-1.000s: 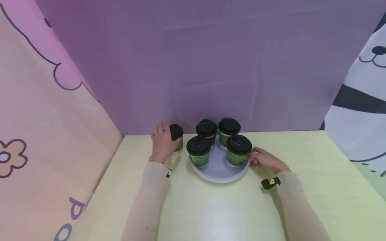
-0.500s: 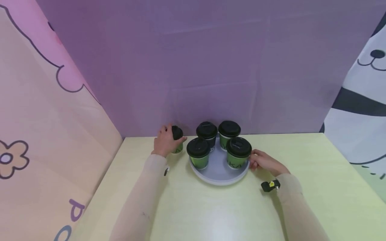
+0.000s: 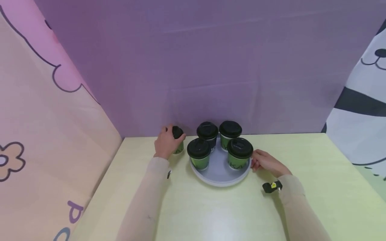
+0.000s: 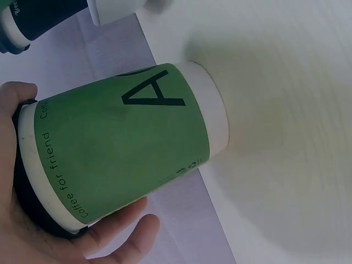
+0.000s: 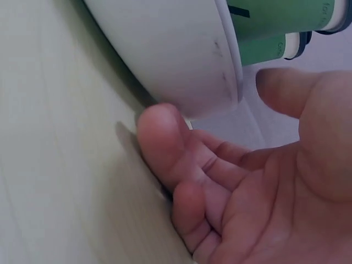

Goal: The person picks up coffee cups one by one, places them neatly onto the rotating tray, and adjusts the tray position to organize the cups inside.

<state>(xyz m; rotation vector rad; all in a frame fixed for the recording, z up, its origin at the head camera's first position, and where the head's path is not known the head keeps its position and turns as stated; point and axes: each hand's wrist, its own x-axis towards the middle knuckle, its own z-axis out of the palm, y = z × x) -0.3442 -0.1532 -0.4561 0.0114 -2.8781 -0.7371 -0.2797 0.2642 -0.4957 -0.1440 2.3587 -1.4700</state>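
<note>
My left hand (image 3: 166, 144) grips a green paper coffee cup (image 4: 126, 148) round its black lid, with the thumb on one side and fingers on the other. That cup is upright at the table's back, left of a round white tray (image 3: 217, 183); whether its base touches the table I cannot tell. On the tray stand a front-left cup (image 3: 200, 162), a front-right cup (image 3: 237, 161), a darker back cup (image 3: 208, 132) and a back-right cup (image 3: 230, 130), all black-lidded. At the tray's right side, my right hand (image 3: 266, 162) has bent fingers (image 5: 159, 132) against the outer wall, thumb apart from the rim.
A pale wooden table (image 3: 211, 214) lies under everything. Close behind the cups rises a purple backdrop (image 3: 193, 67). Printed cloths stand on the left (image 3: 45, 117) and right (image 3: 359, 113).
My left hand has shifted slightly at the cup, its thumb now reaching across the near right side. The right hand and the cups on the tray keep their places.
</note>
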